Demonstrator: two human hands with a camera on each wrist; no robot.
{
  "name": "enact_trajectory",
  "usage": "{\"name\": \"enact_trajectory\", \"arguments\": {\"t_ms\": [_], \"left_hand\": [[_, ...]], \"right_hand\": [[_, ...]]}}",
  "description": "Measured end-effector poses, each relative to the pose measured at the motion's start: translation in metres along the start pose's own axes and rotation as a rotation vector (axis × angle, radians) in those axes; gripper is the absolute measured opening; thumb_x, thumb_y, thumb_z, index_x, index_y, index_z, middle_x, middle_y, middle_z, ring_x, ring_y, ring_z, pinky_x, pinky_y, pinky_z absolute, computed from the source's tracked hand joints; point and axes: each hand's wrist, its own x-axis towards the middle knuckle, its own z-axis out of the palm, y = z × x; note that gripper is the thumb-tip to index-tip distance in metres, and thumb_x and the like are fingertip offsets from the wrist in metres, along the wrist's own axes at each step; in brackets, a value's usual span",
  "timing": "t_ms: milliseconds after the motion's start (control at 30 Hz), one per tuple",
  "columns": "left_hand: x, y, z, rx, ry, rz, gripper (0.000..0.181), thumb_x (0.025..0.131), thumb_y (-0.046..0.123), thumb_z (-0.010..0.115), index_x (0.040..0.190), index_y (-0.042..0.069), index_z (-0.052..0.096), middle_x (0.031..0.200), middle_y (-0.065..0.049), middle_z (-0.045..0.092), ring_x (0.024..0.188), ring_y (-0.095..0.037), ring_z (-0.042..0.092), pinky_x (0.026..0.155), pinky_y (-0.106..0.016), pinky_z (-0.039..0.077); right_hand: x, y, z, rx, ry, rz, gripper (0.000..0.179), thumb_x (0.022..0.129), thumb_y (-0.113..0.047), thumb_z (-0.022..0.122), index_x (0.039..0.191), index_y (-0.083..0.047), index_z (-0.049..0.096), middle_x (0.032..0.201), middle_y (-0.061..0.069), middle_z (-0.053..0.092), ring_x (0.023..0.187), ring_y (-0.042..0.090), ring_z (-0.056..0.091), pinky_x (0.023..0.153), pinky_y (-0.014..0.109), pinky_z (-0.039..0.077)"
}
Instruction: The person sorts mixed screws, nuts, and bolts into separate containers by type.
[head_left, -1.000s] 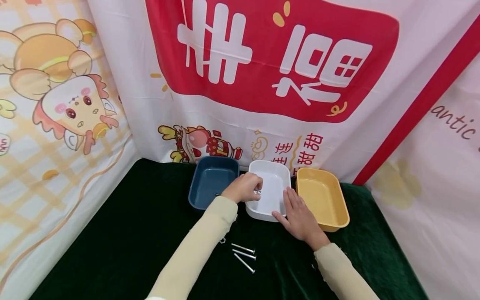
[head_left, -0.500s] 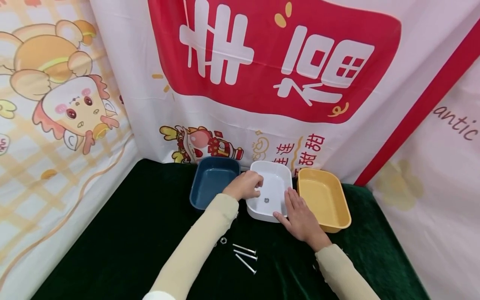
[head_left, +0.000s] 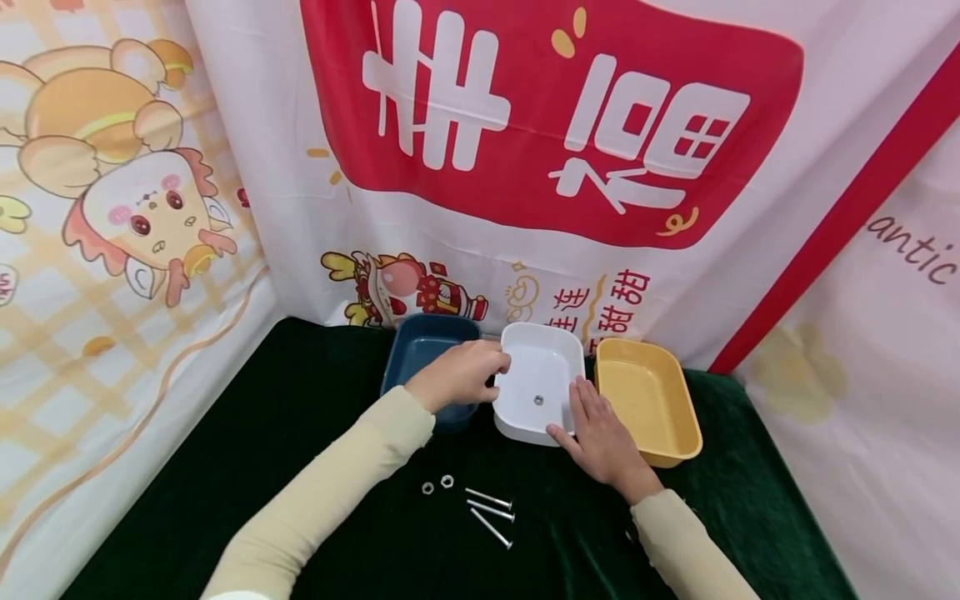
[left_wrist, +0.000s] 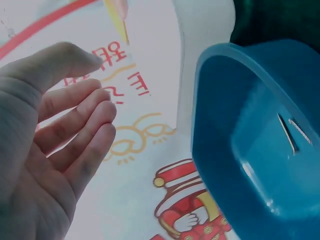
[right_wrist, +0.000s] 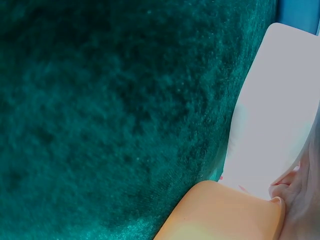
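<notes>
My left hand [head_left: 461,373] is over the gap between the blue tray [head_left: 420,346] and the white tray [head_left: 532,350], its fingers loosely curled with nothing in them. A single hex nut [head_left: 538,400] lies on the white tray's floor. My right hand [head_left: 603,437] rests with straight fingers at the white tray's right rim, beside the yellow tray [head_left: 648,387]. In the left wrist view, thin metal screws [left_wrist: 287,133] lie inside the blue tray. Two more nuts [head_left: 447,482] and three long screws [head_left: 491,505] lie on the dark green cloth nearer to me.
The three trays stand side by side at the back of the green cloth [head_left: 315,433], close against a printed white and red curtain [head_left: 525,208]. Another printed curtain [head_left: 112,317] hangs along the left side. Part of a small dark object shows beside my right sleeve [head_left: 686,542].
My left hand has let go of the nut, which dropped into the white tray. Since then the hand has moved left toward the blue tray. My right hand keeps its place.
</notes>
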Motion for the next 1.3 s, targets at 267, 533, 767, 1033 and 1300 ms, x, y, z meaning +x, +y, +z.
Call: {"name": "enact_trajectory", "arguments": {"t_ms": [267,533,767,1033,1300], "left_hand": [[-0.048,0.004,0.002,-0.045,-0.037,0.049,0.027,0.093,0.026,0.080,0.118,0.019,0.073,0.115,-0.001,0.070,0.096,-0.010,0.062,0.087,-0.030,0.058],[-0.087,0.001,0.017,-0.018,-0.069,0.086,0.027,0.090,0.027,0.081,0.115,0.020,0.073,0.112,0.003,0.069,0.097,-0.008,0.064,0.089,-0.031,0.059],[-0.110,-0.011,0.036,-0.055,-0.106,0.038,0.026,0.089,0.026,0.084,0.111,0.019,0.073,0.107,0.003,0.069,0.092,-0.007,0.063,0.086,-0.032,0.059],[-0.126,-0.019,0.053,-0.077,-0.176,-0.033,0.029,0.089,0.031,0.084,0.112,0.019,0.073,0.104,0.007,0.066,0.091,-0.006,0.061,0.084,-0.032,0.059],[-0.141,-0.024,0.073,-0.125,-0.165,-0.039,0.028,0.086,0.027,0.085,0.108,0.019,0.072,0.100,0.007,0.064,0.087,-0.005,0.059,0.076,-0.029,0.056]], "right_hand": [[-0.003,0.000,0.000,0.008,0.001,0.003,0.100,0.102,-0.076,0.037,0.168,-0.002,0.019,0.178,0.017,0.014,0.165,0.037,0.016,0.131,0.060,0.018],[-0.003,-0.001,0.000,0.013,0.003,0.002,0.099,0.102,-0.074,0.038,0.168,-0.002,0.019,0.178,0.017,0.014,0.165,0.037,0.016,0.131,0.060,0.018],[-0.002,-0.001,-0.002,0.010,-0.009,0.004,0.099,0.103,-0.074,0.038,0.168,-0.003,0.018,0.178,0.016,0.013,0.165,0.036,0.014,0.132,0.060,0.017],[-0.002,-0.001,-0.003,0.015,-0.033,0.020,0.101,0.102,-0.077,0.033,0.169,-0.005,0.013,0.179,0.013,0.008,0.166,0.034,0.011,0.133,0.058,0.015],[-0.002,-0.002,-0.003,0.016,-0.034,0.016,0.102,0.101,-0.079,0.032,0.169,-0.005,0.015,0.179,0.013,0.008,0.166,0.035,0.011,0.133,0.059,0.015]]}}
